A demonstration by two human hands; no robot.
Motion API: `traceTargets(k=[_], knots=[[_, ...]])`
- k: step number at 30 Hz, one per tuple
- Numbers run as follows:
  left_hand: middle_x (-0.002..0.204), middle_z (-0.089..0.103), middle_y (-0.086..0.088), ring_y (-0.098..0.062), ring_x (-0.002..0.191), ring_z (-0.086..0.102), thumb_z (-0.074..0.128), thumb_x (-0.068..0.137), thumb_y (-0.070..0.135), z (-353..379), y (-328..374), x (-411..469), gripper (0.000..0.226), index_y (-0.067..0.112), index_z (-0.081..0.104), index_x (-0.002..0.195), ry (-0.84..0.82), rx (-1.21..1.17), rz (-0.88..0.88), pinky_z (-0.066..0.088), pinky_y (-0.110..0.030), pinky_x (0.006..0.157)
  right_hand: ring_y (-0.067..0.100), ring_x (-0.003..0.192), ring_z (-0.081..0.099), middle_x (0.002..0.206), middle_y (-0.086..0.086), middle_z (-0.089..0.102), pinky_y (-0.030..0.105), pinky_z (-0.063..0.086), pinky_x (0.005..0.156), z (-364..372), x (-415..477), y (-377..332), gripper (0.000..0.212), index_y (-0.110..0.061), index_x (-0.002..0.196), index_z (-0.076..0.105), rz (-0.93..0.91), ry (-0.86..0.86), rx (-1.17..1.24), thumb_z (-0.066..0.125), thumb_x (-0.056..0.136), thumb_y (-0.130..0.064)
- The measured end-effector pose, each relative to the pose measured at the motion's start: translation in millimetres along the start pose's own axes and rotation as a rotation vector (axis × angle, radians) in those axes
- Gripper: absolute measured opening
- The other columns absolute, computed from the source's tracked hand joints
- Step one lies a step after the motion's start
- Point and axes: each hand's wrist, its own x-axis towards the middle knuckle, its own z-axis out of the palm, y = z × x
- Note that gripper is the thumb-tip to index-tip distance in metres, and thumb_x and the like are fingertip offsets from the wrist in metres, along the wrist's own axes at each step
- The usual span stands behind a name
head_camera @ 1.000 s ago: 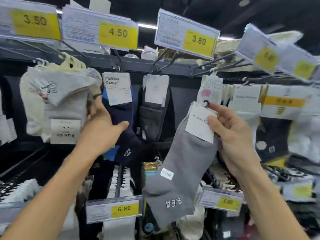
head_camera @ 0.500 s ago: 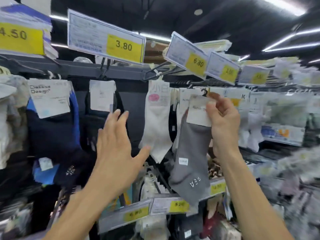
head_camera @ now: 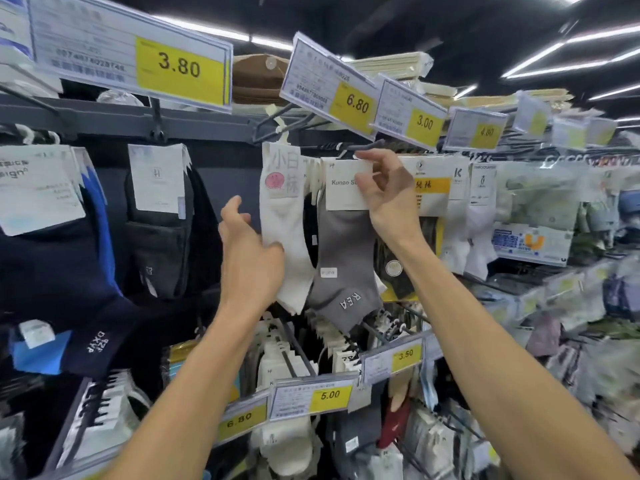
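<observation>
A grey sock pair (head_camera: 344,258) with a white card header hangs at the middle of the rack, lettered "REA" near the toe. My right hand (head_camera: 384,192) pinches that card header at its top, right under a dark metal hook (head_camera: 363,147). Just to the left hangs a white sock pair (head_camera: 289,237). My left hand (head_camera: 251,251) grips the white sock's lower edge between thumb and fingers and holds it aside to the left.
Price tags (head_camera: 351,105) stick out on arms above the rack. Dark socks (head_camera: 159,216) hang to the left, packaged white socks (head_camera: 481,216) to the right. More hooks with socks and tags (head_camera: 329,394) jut out below my forearms.
My right hand carried the grey sock pair up and right to the hook. My left hand left the socks at the far left, crossed over and took hold of the white sock.
</observation>
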Motion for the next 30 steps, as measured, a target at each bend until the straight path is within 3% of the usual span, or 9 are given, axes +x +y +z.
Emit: traceTargets(k=[2,5,8,12,17,19,22,26,30], knots=[[0.155,0.018,0.005,-0.015,0.141,0.031,0.058,0.091,0.006,1.2,4.7,-20.6,0.075,0.026,0.018,0.151,0.072,0.006,0.090,0.033,-0.034,0.112,0.013,0.099,0.062,0.115,0.001,0.060,0.026,0.053,0.085,-0.9,-9.2,-3.0,0.039,-0.011,0.128,0.054,0.044,-0.011,0.015,0.057,0.092,0.002],[0.148,0.030,0.001,-0.006,0.139,0.030,0.057,0.089,0.009,14.8,14.7,-69.8,0.059,0.018,0.034,0.143,0.161,-0.083,0.371,0.024,-0.015,0.113,0.009,0.122,0.051,0.133,-0.001,0.050,0.035,0.049,0.100,-11.9,-50.7,-10.1,0.047,-0.017,0.134,0.047,0.049,0.087,-0.080,0.058,0.091,-0.001],[0.133,0.047,0.007,-0.001,0.126,0.044,0.056,0.093,0.012,53.0,22.9,-122.2,0.043,0.022,0.044,0.133,-0.027,-0.175,0.455,0.035,-0.011,0.102,0.008,0.130,0.046,0.137,-0.007,0.047,0.030,0.047,0.102,-45.0,-121.4,-14.7,0.040,-0.022,0.130,0.052,0.001,0.097,-0.087,0.056,0.093,-0.010],[0.120,0.056,0.005,-0.002,0.113,0.052,0.055,0.095,0.009,133.6,22.7,-191.1,0.028,0.017,0.055,0.122,-0.299,-0.195,0.359,0.040,-0.011,0.093,0.014,0.126,0.051,0.132,-0.004,0.051,0.038,0.049,0.099,-126.3,-218.4,6.4,0.037,-0.013,0.127,0.055,0.134,0.044,-0.160,0.057,0.092,0.001],[0.108,0.061,0.005,-0.005,0.095,0.058,0.059,0.093,0.010,271.2,-13.3,-334.2,0.021,0.021,0.061,0.110,-0.727,-0.049,0.136,0.045,-0.015,0.086,0.006,0.115,0.057,0.133,-0.012,0.053,0.020,0.048,0.094,-262.7,-386.7,58.0,0.052,-0.028,0.142,0.039,0.687,0.036,-0.283,0.053,0.097,-0.008],[0.104,0.065,-0.002,-0.010,0.090,0.060,0.063,0.091,0.007,324.8,-31.8,-415.7,0.019,0.016,0.063,0.108,-0.994,0.034,0.032,0.046,-0.016,0.086,0.019,0.109,0.061,0.133,0.001,0.058,0.032,0.051,0.092,-329.6,-470.8,74.2,0.054,-0.022,0.145,0.037,0.952,-0.003,-0.336,0.052,0.095,-0.008],[0.104,0.070,-0.003,-0.023,0.098,0.066,0.064,0.091,0.006,373.5,-64.6,-541.7,0.017,0.012,0.065,0.108,-1.396,0.140,-0.144,0.051,-0.038,0.091,0.020,0.103,0.064,0.124,-0.001,0.063,0.042,0.051,0.092,-427.3,-594.3,70.0,0.050,-0.024,0.137,0.047,1.322,-0.048,-0.451,0.052,0.090,-0.008],[0.106,0.070,-0.004,-0.027,0.102,0.066,0.061,0.093,0.006,397.4,-107.7,-662.9,0.017,0.011,0.066,0.108,-1.812,0.345,-0.301,0.050,-0.041,0.094,0.018,0.105,0.063,0.115,-0.002,0.069,0.034,0.049,0.092,-519.5,-721.9,46.7,0.034,-0.021,0.122,0.061,1.747,0.024,-0.532,0.054,0.092,-0.007],[0.107,0.072,-0.006,-0.024,0.101,0.066,0.061,0.093,0.011,421.7,-149.1,-729.7,0.017,0.012,0.068,0.109,-1.999,0.518,-0.332,0.051,-0.035,0.089,0.019,0.099,0.065,0.108,-0.004,0.066,0.019,0.046,0.076,-562.9,-818.0,50.0,0.024,-0.019,0.116,0.065,2.025,0.116,-0.486,0.054,0.095,-0.011]])
